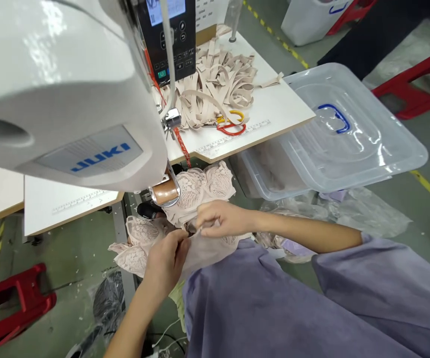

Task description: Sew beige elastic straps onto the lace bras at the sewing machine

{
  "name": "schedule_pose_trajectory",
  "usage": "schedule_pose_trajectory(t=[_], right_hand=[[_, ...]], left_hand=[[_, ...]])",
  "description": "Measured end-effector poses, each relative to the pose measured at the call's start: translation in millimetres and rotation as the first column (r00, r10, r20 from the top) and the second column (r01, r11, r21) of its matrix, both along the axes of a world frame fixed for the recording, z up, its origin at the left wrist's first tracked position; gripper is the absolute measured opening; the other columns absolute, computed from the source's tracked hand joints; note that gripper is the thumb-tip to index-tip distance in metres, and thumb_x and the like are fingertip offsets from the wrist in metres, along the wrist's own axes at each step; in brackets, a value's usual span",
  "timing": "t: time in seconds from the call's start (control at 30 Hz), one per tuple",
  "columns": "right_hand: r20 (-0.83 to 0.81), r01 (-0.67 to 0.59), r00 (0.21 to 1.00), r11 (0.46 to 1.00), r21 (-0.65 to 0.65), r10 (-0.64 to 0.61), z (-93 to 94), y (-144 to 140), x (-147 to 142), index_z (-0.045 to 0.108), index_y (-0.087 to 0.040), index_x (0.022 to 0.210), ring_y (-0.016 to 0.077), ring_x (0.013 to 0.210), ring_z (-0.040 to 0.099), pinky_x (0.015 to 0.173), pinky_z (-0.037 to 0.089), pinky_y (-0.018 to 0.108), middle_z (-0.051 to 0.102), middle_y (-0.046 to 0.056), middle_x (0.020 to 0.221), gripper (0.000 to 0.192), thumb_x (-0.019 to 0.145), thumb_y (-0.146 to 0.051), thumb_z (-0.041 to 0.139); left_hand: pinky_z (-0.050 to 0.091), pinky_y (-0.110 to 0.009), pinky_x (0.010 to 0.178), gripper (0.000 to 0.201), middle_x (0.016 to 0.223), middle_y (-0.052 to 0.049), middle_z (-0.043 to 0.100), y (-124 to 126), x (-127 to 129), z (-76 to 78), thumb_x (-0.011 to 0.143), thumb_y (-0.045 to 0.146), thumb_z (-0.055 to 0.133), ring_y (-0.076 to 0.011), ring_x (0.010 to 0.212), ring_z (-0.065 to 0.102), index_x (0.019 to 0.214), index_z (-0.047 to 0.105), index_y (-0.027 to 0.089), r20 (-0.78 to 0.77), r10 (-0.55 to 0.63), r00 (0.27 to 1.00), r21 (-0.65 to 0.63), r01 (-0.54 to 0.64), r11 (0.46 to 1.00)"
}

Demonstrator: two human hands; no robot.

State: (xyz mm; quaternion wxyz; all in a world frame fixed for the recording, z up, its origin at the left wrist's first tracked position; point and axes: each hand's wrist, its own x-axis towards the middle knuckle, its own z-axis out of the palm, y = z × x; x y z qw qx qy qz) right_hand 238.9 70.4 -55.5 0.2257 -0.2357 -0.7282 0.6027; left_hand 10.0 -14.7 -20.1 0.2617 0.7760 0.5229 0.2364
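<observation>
Two hands, both on one piece of work, the pale pink lace bra [218,181]. Left hand [165,256] pinches its sheer fabric between thumb and fingers; right hand [224,219] grips the same fabric just beside it, fingers curled in. Bra sits below the table edge, in front of the purple clothing [256,303], lace cups spread to both sides of the machine's front end. White JUKI machine [80,89] fills upper left, control panel [179,52] behind it. Heap of beige straps [215,82] on the white table [289,107]; scissors [233,127], yellow and red handles, lie at the heap's front edge, near a printed ruler [233,136]. Right of table: clear bin [270,181], its lid [364,124] askew over it, blue handle up. Plastic bags [368,214] on floor nearby. Red stool [13,298] lower left.
</observation>
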Motion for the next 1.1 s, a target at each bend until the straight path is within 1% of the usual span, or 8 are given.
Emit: schedule_pose_trajectory(t=[0.17, 0.33, 0.53, 0.63, 0.77, 0.97, 1.03, 1.1], right_hand=[[0.039, -0.201, 0.979, 0.895, 0.398, 0.202, 18.6, -8, -7, 0.071, -0.019, 0.094, 0.0141, 0.091, 0.062, 0.077, 0.047, 0.025, 0.066, 0.005, 0.101, 0.012, 0.094, -0.020, 0.059], [-0.046, -0.084, 0.991, 0.850, 0.520, 0.125, 19.7, -16, -15, 0.066, -0.019, 0.089, 0.0128, 0.077, 0.059, 0.068, 0.046, 0.024, 0.064, 0.003, 0.083, 0.018, 0.097, -0.018, 0.050], [-0.057, 0.028, 0.998, 0.709, 0.705, 0.017, 16.4, -23, -25, 0.062, -0.020, 0.084, 0.0154, 0.075, 0.058, 0.068, 0.047, 0.028, 0.066, 0.004, 0.081, 0.023, 0.096, -0.012, 0.045], [-0.046, 0.072, 0.997, 0.733, 0.676, -0.056, 10.0, -26, -31, 0.059, -0.021, 0.076, 0.0152, 0.067, 0.054, 0.062, 0.043, 0.028, 0.061, 0.002, 0.071, 0.024, 0.094, -0.013, 0.045], [-0.101, 0.149, 0.988, 0.852, 0.502, -0.114, 6.3, -26, -38, 0.057, -0.021, 0.073, 0.0137, 0.062, 0.051, 0.059, 0.041, 0.027, 0.055, 0.000, 0.065, 0.023, 0.092, -0.013, 0.047], [-0.234, 0.289, 0.951, 0.859, 0.424, -0.204, 20.1, -28, -43, 0.062, -0.021, 0.082, 0.0127, 0.069, 0.060, 0.064, 0.049, 0.024, 0.065, 0.002, 0.075, 0.017, 0.092, -0.012, 0.053], [-0.230, 0.298, 0.950, 0.841, 0.452, -0.213, 23.2, -28, -43, 0.063, -0.021, 0.085, 0.0132, 0.073, 0.063, 0.067, 0.051, 0.024, 0.068, 0.003, 0.079, 0.016, 0.092, -0.011, 0.054], [-0.213, 0.286, 0.955, 0.834, 0.472, -0.207, 24.3, -28, -43, 0.064, -0.021, 0.086, 0.0135, 0.075, 0.064, 0.069, 0.053, 0.024, 0.069, 0.004, 0.082, 0.016, 0.092, -0.011, 0.053]], left_hand=[[0.046, -0.022, 0.057, 0.007, 0.075, 0.002, 0.070, 2, 6, 10.7, 0.096, 0.020, 0.057, -0.0118, 0.062, 0.063, 0.091, 0.062, 0.022, 0.050, 0.038, 0.998, 0.021, -0.039, 0.999], [0.052, -0.023, 0.070, 0.007, 0.090, -0.002, 0.072, 4, 5, 16.2, 0.094, 0.018, 0.061, -0.0128, 0.078, 0.067, 0.097, 0.066, 0.022, 0.198, 0.071, 0.978, -0.038, -0.065, 0.997], [0.049, -0.023, 0.068, 0.011, 0.086, 0.001, 0.068, 6, 0, 28.6, 0.092, 0.013, 0.060, -0.0126, 0.076, 0.063, 0.090, 0.066, 0.022, 0.160, 0.148, 0.976, -0.279, -0.099, 0.955], [0.044, -0.023, 0.062, 0.011, 0.079, 0.002, 0.064, 14, -1, 30.8, 0.092, 0.015, 0.057, -0.0129, 0.071, 0.057, 0.083, 0.062, 0.021, 0.108, 0.176, 0.978, -0.423, -0.116, 0.899], [0.045, -0.024, 0.066, 0.006, 0.088, -0.001, 0.061, 19, 1, 16.0, 0.090, 0.024, 0.059, -0.0143, 0.080, 0.056, 0.085, 0.060, 0.021, 0.238, 0.293, 0.926, -0.534, -0.127, 0.836], [0.053, -0.028, 0.079, 0.025, 0.099, -0.005, 0.062, 1, 29, -20.4, 0.087, 0.042, 0.067, -0.0164, 0.088, 0.062, 0.085, 0.055, 0.020, 0.688, 0.559, 0.462, -0.535, -0.197, 0.821], [0.053, -0.030, 0.086, 0.020, 0.097, -0.005, 0.064, -4, 34, -24.0, 0.090, 0.039, 0.067, -0.0171, 0.094, 0.063, 0.090, 0.060, 0.020, 0.724, 0.517, 0.457, -0.435, -0.280, 0.856], [0.052, -0.030, 0.088, 0.013, 0.097, -0.005, 0.066, -6, 31, -23.0, 0.094, 0.034, 0.064, -0.0172, 0.096, 0.063, 0.095, 0.064, 0.020, 0.698, 0.454, 0.554, -0.314, -0.333, 0.889]])
